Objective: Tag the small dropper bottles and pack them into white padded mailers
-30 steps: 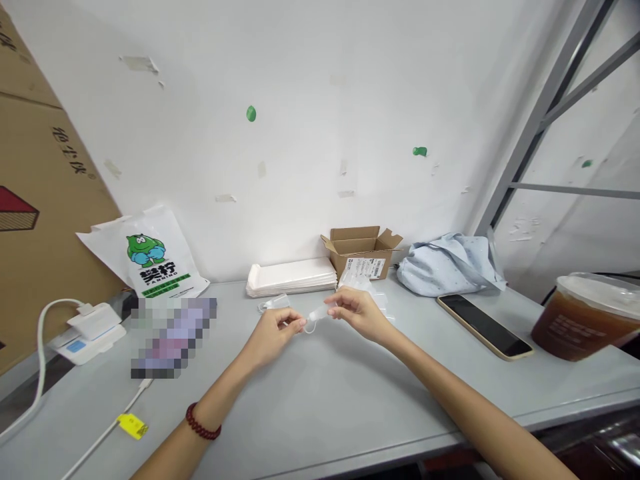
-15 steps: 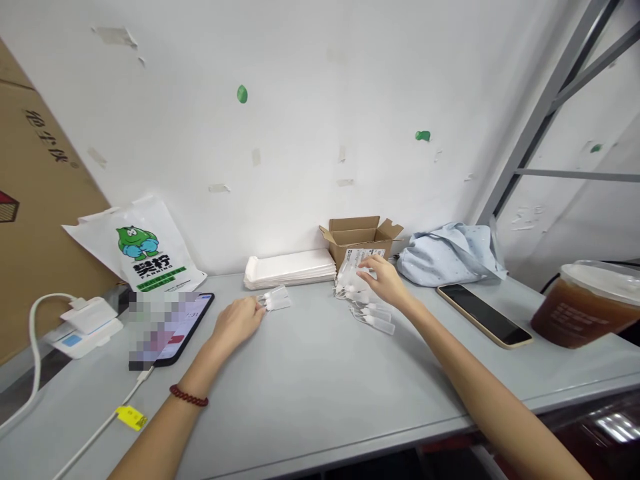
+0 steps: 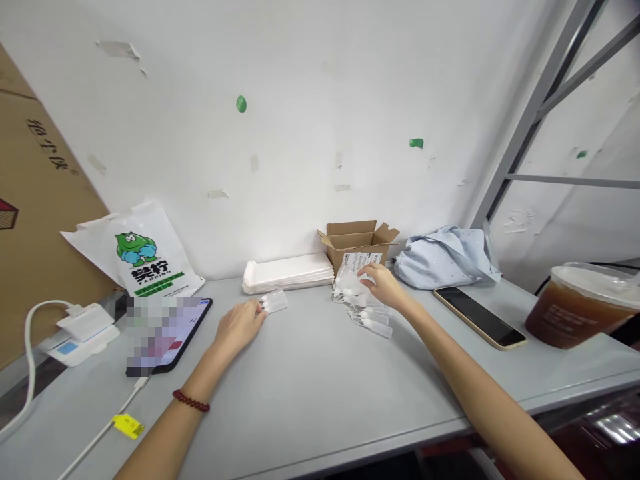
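My left hand [image 3: 243, 325] rests on the grey table with its fingers closed on a few small translucent plastic tags [image 3: 275, 301] with thin loops. Their flat ends point right, towards the table's middle. Over at the pile of similar loose tags [image 3: 369, 325], my right hand [image 3: 384, 285] is just in front of the small cardboard box [image 3: 353, 239]. Its thumb and forefinger are curved, with a gap between their tips, and they reach over the upper tags. Whether these fingertips touch a tag is hard to see.
A stack of white flat packs [image 3: 290, 272] lies against the wall. To the left are a white printed bag [image 3: 145, 250], a charging phone [image 3: 170, 337] and a white adapter [image 3: 87, 323]. A pale blue cloth bag [image 3: 445, 257], another phone [image 3: 480, 317] and a drink cup [image 3: 575, 307] stand right.
The view has shifted slightly, moving the scene a little down and left. The left hand's tags sit closer together. My right hand stays at the pile in nearly the same pose.
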Demonstrator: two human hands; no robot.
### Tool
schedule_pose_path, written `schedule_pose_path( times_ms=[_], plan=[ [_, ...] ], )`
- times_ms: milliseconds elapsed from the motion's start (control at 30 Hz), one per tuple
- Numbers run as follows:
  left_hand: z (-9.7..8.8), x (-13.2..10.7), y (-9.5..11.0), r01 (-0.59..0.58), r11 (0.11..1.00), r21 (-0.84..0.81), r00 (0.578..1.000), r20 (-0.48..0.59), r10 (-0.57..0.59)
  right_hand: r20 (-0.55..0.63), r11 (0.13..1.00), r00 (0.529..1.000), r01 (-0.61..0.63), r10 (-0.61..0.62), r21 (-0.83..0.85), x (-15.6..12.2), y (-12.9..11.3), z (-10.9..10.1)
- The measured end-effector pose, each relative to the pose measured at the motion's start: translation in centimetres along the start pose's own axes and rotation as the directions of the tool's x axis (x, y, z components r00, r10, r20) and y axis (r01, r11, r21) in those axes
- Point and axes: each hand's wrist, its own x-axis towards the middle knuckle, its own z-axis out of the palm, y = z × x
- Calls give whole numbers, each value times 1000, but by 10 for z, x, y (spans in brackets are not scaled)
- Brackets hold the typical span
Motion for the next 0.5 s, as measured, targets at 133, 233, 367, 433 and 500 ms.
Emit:
schedule_pose_path(
  times_ms=[133, 233, 367, 433, 500],
  plan=[
    [1, 1, -1, 1, 1000, -16, 1000, -17, -2, 31, 1000, 999, 9, -10, 20, 1, -1, -6],
    [1, 1, 0, 10, 999, -30, 999, -32, -11, 40, 999, 999, 6, -7, 34, 1, -2, -13],
    [2, 1, 1, 33, 999, -42, 999, -36, -34, 136, 999, 991, 10, -16, 47, -2, -9, -19],
    [3, 1, 1, 29, 999, -39, 999, -35, -30, 189, 1000, 982, 11, -15, 22, -3, -14, -19],
    [4, 2, 1, 19, 999, -29, 999, -35, -20, 214, 1000, 977, 7, -2, -22, -4, -19, -17]
  ],
)
